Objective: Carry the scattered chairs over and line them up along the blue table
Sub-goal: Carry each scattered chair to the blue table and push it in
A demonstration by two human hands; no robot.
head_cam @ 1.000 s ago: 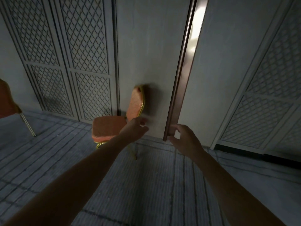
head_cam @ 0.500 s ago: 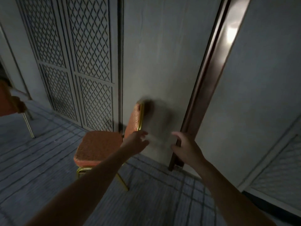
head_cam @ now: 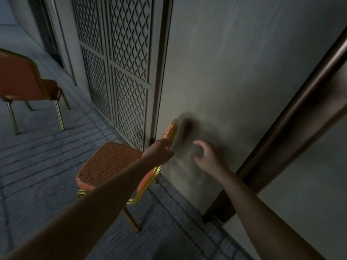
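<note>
Reaching forward with both arms, bare forearms filling the lower frame. Left hand (head_cam: 158,150) arriving at the gold frame edge of the near chair's (head_cam: 110,164) backrest, fingers loosely bent, looking like touching the rim but not wrapped around it; grip not confirmable, motion blur there. Right hand (head_cam: 208,158) hovering just right of the left hand, fingers curled half open, holding nothing, sitting in front of the grey wall panel (head_cam: 234,72). Near chair standing upright on the carpet (head_cam: 47,156) directly under and left of the left hand, orange seat pointing left, backrest pressed close against the wall panel, gold legs showing below the left forearm. Second chair (head_cam: 28,85) standing well apart, far left of the left hand, orange back facing the camera, metal legs on the carpet. Lattice doors (head_cam: 122,62) running along the wall up and left of the left hand. Dark brown trim strip (head_cam: 281,132) slanting down just right of the right hand, crossing behind the right forearm. Blue table not showing in view.
</note>
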